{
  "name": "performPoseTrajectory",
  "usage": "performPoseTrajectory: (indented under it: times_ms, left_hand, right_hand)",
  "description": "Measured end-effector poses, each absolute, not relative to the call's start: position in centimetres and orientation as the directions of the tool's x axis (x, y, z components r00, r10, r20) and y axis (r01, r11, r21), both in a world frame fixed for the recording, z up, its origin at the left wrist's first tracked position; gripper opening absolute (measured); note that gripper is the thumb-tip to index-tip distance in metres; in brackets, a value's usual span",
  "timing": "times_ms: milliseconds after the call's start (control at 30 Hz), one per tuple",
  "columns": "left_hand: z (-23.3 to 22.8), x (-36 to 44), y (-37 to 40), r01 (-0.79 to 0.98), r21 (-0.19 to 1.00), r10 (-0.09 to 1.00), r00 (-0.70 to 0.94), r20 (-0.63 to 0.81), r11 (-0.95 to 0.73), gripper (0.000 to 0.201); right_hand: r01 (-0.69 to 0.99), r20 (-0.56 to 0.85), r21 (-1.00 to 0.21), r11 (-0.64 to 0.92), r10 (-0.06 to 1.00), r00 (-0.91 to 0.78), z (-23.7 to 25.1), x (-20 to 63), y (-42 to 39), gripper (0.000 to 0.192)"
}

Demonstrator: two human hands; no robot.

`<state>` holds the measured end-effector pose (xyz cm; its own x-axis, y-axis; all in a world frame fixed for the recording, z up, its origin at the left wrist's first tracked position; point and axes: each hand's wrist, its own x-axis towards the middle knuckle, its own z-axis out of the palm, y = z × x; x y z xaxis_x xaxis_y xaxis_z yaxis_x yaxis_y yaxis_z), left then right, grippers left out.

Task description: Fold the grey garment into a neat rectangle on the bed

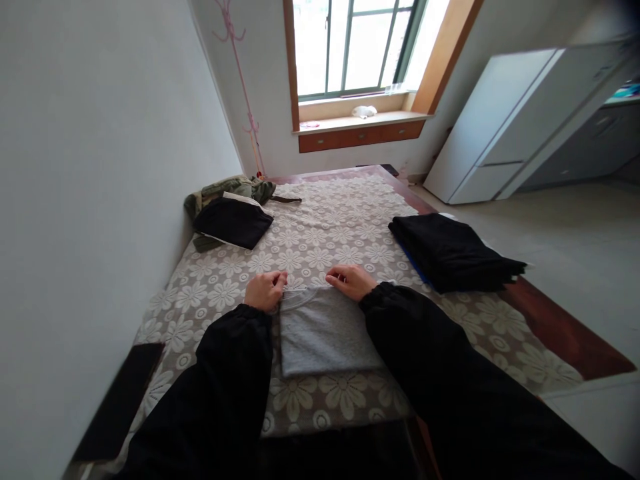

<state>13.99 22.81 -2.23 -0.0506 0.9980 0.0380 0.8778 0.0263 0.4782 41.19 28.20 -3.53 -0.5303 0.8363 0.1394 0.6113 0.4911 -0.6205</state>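
A folded shirt (323,330) lies on the table (565,333) between two clothing stacks (453,250), one either side.

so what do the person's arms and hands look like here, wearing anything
Both arms are covered by long, loose black sleeves that bunch slightly and end at the wrists. The left hand and right hand are bare: no gloves, and no rings, watch or markings can be made out. The sleeves look plain, with no visible logo or pattern.

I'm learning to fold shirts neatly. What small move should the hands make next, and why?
Probably lift the grey shirt by its far edge: left hand and right hand both pinch that collar edge, and it already lies folded into a compact rectangle.
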Motion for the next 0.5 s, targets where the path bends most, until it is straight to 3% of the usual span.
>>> performPoseTrajectory:
  times_ms: [100,500]
  left_hand:
    - [-2.31,13.57,22.93,0.854,0.516,0.997,-0.081,0.01,0.064,0.05]
    - [-2.79,14.45,22.7,0.877,0.48,0.999,-0.033,0.029,0.015,0.053]
  right_hand:
    - [0.619,0.136,-0.607,0.499,0.832,-0.537,-3.64,41.22,28.21,0.021]
    - [0.629,0.105,-0.589,0.507,0.82,-0.562,-3.57,41.15,27.97,0.017]
